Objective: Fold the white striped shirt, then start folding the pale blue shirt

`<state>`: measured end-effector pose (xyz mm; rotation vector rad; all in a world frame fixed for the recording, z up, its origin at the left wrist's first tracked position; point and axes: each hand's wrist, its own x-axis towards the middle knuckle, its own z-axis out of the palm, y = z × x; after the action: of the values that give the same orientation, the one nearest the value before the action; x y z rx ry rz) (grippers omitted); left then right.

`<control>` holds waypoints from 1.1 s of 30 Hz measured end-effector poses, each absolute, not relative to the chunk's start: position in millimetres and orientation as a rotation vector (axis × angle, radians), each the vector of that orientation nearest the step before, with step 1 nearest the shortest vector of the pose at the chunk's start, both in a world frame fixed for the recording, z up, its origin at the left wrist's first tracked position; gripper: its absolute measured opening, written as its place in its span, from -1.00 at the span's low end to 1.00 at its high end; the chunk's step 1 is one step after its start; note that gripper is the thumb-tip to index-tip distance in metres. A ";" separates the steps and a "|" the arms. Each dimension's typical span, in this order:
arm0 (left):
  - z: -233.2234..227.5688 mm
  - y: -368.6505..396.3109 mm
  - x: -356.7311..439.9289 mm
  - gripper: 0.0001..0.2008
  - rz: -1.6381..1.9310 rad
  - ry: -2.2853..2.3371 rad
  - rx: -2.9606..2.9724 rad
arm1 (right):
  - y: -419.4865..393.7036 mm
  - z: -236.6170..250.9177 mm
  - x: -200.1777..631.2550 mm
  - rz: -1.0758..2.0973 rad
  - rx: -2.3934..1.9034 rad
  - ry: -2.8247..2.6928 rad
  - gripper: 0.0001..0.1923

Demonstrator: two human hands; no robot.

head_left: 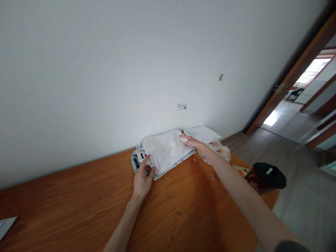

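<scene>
A stack of folded shirts lies on the wooden table against the wall, with a white folded shirt (pixel 168 148) on top. Light blue cloth and a collar with a dark label (pixel 136 162) show at the left end of the stack. My left hand (pixel 143 180) is at that left end, thumb and fingers apart at the near corner, with nothing visible between them. Stretched across to the far right corner, my right hand (pixel 191 141) rests on top of the white shirt, its fingers extended.
White papers (pixel 203 133) and a clear plastic bag (pixel 222 150) lie right of the stack. A dark lidded container (pixel 266 176) stands near the table's right edge. Another paper (pixel 6 225) is at far left. An open doorway shows at right.
</scene>
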<state>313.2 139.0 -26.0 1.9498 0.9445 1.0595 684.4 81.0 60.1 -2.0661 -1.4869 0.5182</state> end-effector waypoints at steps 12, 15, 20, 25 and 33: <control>-26.5 141.0 312.3 -0.52 1.011 0.977 1.905 | 133.0 33.0 645.3 0.123 -2.386 -1.634 -0.33; -30.6 144.0 313.2 -0.52 1.024 0.992 1.896 | 146.4 23.9 625.2 0.130 -2.445 -1.702 -0.13; -37.9 148.4 313.9 -0.51 1.049 1.002 1.894 | 146.5 19.8 602.5 -0.012 -2.506 -1.634 -0.13; -36.2 152.7 312.5 -0.40 1.009 0.845 1.934 | 117.7 31.6 544.8 -0.072 -2.333 -1.567 -0.37; -17.7 23.4 198.2 -0.21 0.714 0.636 2.394 | -27.4 -31.8 389.1 0.148 -2.010 -1.845 -0.23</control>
<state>198.2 23.4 -17.7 2.3939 0.6363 0.7145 389.1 -27.4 -31.8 -2.0100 -1.8454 0.1477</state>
